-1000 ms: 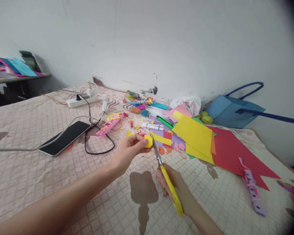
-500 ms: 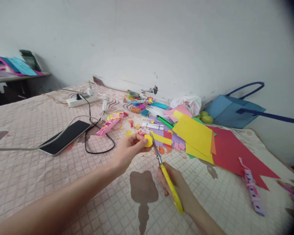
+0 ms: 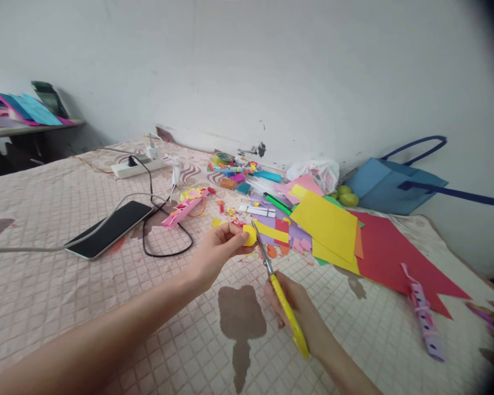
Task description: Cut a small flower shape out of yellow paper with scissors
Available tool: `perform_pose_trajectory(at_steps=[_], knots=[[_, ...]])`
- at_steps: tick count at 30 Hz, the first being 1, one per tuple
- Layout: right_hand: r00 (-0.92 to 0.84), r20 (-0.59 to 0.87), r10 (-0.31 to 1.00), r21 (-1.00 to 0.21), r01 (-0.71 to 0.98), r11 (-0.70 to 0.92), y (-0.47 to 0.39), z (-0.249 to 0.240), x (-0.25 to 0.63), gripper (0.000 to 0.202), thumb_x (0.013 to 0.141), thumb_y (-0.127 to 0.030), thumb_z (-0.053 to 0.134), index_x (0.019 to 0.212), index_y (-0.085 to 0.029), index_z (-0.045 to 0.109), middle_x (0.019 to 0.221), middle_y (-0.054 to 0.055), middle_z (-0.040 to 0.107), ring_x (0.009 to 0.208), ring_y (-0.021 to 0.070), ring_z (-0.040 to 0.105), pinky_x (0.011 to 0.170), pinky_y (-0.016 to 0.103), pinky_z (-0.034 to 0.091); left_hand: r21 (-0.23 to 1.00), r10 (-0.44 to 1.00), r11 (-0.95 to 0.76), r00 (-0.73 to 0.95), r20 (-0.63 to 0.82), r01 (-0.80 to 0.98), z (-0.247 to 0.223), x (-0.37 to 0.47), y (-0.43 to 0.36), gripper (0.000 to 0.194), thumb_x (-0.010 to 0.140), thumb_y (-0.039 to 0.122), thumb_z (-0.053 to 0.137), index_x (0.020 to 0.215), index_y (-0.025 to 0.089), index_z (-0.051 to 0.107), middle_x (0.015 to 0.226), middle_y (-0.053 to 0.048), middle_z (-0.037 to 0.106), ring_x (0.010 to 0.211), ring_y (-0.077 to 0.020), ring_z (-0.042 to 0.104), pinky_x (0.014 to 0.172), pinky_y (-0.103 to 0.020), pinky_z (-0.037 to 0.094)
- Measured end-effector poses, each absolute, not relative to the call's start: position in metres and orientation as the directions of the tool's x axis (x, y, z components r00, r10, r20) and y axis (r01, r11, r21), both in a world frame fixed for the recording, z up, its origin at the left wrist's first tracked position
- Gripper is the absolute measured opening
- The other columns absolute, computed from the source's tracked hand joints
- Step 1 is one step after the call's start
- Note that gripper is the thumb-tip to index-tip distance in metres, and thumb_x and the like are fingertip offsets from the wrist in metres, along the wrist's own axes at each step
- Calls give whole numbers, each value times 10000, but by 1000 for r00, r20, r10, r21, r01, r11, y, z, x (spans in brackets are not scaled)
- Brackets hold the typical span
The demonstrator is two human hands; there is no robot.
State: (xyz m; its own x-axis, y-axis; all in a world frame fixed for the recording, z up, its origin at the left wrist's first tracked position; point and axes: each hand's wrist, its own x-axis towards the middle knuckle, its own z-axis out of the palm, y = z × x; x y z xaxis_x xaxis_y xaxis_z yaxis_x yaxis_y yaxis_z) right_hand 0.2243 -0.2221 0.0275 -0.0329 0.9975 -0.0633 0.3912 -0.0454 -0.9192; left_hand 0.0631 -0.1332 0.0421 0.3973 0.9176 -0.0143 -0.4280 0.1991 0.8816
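My left hand [image 3: 218, 249] pinches a small rounded piece of yellow paper [image 3: 250, 235] between thumb and fingers. Wrapped round the yellow handle of a pair of scissors [image 3: 286, 307] is my right hand [image 3: 298, 304]. The metal blades point away from me and lie at the right edge of the yellow piece. Just beyond the hands are a yellow paper strip [image 3: 267, 230], a red paper piece [image 3: 281, 231] and small coloured scraps [image 3: 274, 251] on a purple sheet [image 3: 300, 227].
Yellow sheets [image 3: 327, 222] and a large red sheet [image 3: 387, 252] lie to the right, near a blue bag [image 3: 395, 186]. On the left are a black phone-like device [image 3: 111, 227], cables and a white power strip [image 3: 138, 168]. A purple rolled craft piece [image 3: 426, 315] lies front right.
Almost nothing differs. The scissors and my right hand have shifted very slightly, with the blades still at the yellow piece; my left hand keeps its pinch.
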Motion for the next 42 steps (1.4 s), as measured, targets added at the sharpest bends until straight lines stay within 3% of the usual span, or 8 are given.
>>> perform_pose_trajectory(at_steps=[16, 24, 28, 31, 33, 38, 40, 42], knots=[[1, -140, 990, -937, 322, -133, -222, 22, 225, 365, 768, -506, 552, 611, -219, 390, 457, -79, 355, 385, 72, 325, 366, 200, 305, 875, 922, 199, 387, -15, -440, 44, 63, -134, 212, 728, 276, 704, 721, 140, 542, 783, -7, 628, 736, -106, 614, 804, -298, 508], [-55, -233, 971, -970, -55, -236, -218, 13, 227, 486, 748, -682, 505, 694, -208, 410, 449, -100, 349, 345, 58, 314, 353, 190, 335, 917, 903, 192, 429, -25, -350, 43, 66, -138, 206, 740, 312, 686, 735, 151, 559, 779, -13, 607, 716, -113, 581, 762, -306, 499], [-116, -219, 969, -951, -196, -238, -216, 13, 232, 493, 772, -690, 451, 749, -198, 472, 474, -75, 418, 324, 60, 314, 338, 202, 307, 974, 881, -145, 424, 208, -177, 45, 66, -143, 120, 769, 288, 652, 741, 176, 621, 832, -40, 609, 821, -159, 571, 792, -314, 463], [-156, -188, 970, -951, -218, -220, -215, 19, 235, 464, 782, -655, 459, 726, -197, 501, 405, -86, 357, 318, 72, 310, 351, 212, 292, 844, 751, -536, 449, 484, -13, 44, 62, -145, 56, 781, 228, 635, 772, 221, 690, 938, -67, 623, 938, -199, 554, 867, -340, 419], [-171, -175, 970, -946, -243, -214, -215, 24, 236, 400, 795, -583, 499, 683, -199, 488, 381, -95, 327, 319, 68, 302, 360, 208, 283, 717, 621, -696, 531, 576, 37, 42, 57, -145, 139, 792, 184, 612, 826, 269, 716, 989, -64, 642, 968, -210, 554, 895, -353, 396], [-100, -175, 979, -933, -300, -198, -213, 24, 234, 300, 702, -398, 671, 703, -216, 433, 400, -117, 359, 311, 57, 310, 341, 186, 269, 571, 407, -821, 713, 571, 11, 36, 53, -143, 256, 820, 143, 569, 957, 315, 700, 1087, -42, 670, 1063, -220, 555, 991, -365, 324], [-30, -175, 984, -945, -277, -177, -212, 21, 234, 296, 683, -371, 684, 735, -214, 438, 421, -119, 372, 317, 55, 322, 345, 185, 281, 597, 434, -802, 697, 571, 10, 36, 57, -144, 250, 818, 149, 574, 977, 303, 690, 1135, -46, 650, 1105, -223, 535, 1014, -372, 305], [37, -155, 987, -966, -215, -144, -212, 19, 235, 290, 690, -373, 671, 756, -212, 439, 465, -109, 399, 339, 57, 351, 356, 191, 305, 699, 573, -714, 602, 556, 34, 37, 63, -145, 255, 798, 175, 603, 1023, 277, 664, 1189, -65, 613, 1140, -232, 508, 1020, -383, 306]])
